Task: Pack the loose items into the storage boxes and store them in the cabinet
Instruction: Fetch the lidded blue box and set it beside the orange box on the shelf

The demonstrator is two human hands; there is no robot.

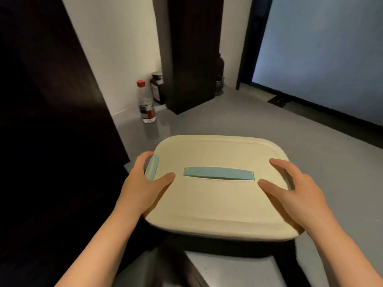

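A cream storage box with its lid on fills the middle of the view. A light-blue handle lies flat in the lid's centre, and a light-blue clasp sits on the left side. My left hand grips the box's left edge, thumb on the lid, fingers around the clasp. My right hand grips the right edge the same way. The box's contents are hidden under the lid. A dark cabinet panel rises at the left.
A clear water bottle with a red cap stands on the grey floor by the white wall. A dark bottle stands behind it, next to a dark pillar. A frosted glass panel closes the right side. Grey floor lies beyond the box.
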